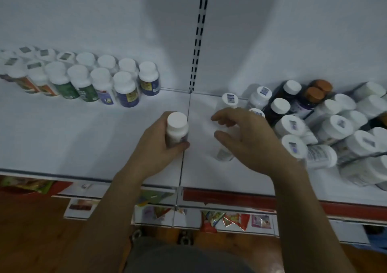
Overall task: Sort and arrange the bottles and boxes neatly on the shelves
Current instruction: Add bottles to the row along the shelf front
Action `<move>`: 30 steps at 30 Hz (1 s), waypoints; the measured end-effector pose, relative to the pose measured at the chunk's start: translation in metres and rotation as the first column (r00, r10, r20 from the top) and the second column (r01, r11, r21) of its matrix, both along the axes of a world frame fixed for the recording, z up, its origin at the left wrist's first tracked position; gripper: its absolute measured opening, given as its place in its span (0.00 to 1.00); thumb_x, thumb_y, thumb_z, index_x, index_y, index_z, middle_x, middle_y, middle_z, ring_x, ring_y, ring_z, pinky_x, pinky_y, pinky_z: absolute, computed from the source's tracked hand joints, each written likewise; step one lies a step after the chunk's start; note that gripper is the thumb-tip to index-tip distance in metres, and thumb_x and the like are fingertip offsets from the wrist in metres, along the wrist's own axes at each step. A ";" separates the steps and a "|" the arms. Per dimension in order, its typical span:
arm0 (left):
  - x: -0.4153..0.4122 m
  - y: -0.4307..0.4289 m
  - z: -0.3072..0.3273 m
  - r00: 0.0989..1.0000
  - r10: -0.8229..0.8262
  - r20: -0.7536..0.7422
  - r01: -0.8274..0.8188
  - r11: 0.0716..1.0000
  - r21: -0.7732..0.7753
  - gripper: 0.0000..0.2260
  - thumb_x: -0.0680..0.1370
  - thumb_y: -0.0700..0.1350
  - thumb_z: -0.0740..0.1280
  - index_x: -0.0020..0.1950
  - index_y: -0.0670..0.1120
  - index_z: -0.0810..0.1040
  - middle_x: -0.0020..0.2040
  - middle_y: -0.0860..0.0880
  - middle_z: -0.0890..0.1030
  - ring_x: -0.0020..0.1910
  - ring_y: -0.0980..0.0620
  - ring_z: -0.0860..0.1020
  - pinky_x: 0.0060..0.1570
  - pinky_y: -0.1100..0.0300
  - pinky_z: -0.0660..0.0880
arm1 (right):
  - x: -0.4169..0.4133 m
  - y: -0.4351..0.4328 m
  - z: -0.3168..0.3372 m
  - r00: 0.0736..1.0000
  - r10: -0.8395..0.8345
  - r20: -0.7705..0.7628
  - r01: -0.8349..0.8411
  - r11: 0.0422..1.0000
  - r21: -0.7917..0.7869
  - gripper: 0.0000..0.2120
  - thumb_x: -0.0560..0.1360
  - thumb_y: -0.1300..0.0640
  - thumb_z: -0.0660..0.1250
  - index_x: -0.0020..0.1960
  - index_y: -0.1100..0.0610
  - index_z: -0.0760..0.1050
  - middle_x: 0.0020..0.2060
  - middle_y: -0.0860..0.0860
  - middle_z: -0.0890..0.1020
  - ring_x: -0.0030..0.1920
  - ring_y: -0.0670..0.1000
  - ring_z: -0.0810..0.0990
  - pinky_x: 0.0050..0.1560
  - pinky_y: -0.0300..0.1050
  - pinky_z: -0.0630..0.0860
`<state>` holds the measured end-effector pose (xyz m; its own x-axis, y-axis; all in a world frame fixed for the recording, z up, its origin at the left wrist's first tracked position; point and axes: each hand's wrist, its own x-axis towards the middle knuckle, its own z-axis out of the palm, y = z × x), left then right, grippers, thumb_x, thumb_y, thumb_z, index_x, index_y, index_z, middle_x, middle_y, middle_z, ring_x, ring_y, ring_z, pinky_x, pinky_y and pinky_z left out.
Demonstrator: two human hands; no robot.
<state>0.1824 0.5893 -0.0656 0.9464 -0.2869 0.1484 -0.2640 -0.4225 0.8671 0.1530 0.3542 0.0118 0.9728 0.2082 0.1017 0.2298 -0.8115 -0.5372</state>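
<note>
Roughly halfway, imo: you're gripping a white-capped bottle (177,126) w/ your left hand (156,145) at shelf (83,136) ctr; right hand (249,140) is curling over a second bottle (224,154), grip unclear. Neat rows (83,78) are standing far left; jumbled pile (335,126) is waiting right.

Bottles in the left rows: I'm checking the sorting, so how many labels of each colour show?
Orange labels: 2
Green labels: 2
Blue labels: 3
Total: 7, not counting the cut-off far-left edge, which is too unclear.

No legible text on bottle labels (130,97)
</note>
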 end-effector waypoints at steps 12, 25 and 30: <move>0.005 -0.007 -0.005 0.995 -0.060 -0.077 0.037 0.962 -0.269 0.22 0.72 0.52 0.69 0.66 0.57 0.70 0.58 0.60 0.80 0.60 0.58 0.78 0.59 0.59 0.77 | -0.020 -0.018 -0.013 0.984 0.159 -0.078 -0.158 0.987 0.018 0.27 0.75 0.62 0.71 0.70 0.44 0.71 0.64 0.44 0.72 0.61 0.43 0.71 0.56 0.33 0.66; 0.027 0.036 0.005 0.961 0.197 -0.193 -0.268 0.833 -0.484 0.34 0.68 0.49 0.62 0.75 0.45 0.67 0.61 0.34 0.77 0.57 0.41 0.79 0.54 0.44 0.78 | 0.048 0.079 -0.057 0.995 -0.095 -0.041 0.101 0.792 0.602 0.16 0.79 0.49 0.69 0.64 0.50 0.74 0.50 0.46 0.78 0.39 0.38 0.76 0.39 0.30 0.71; 0.037 0.081 0.003 0.978 0.193 -0.075 -0.207 0.899 -0.385 0.25 0.71 0.40 0.59 0.68 0.50 0.70 0.59 0.47 0.80 0.57 0.45 0.78 0.51 0.59 0.77 | 0.070 0.108 -0.055 0.987 -0.162 0.020 0.131 0.854 0.503 0.19 0.75 0.49 0.74 0.64 0.46 0.75 0.55 0.47 0.75 0.44 0.42 0.74 0.44 0.25 0.67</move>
<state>0.2194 0.6701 -0.0626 0.9842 -0.0168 0.1762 -0.1770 -0.0906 0.9800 0.2234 0.4626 -0.0431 0.9769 -0.0304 0.2117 0.1737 -0.4651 -0.8680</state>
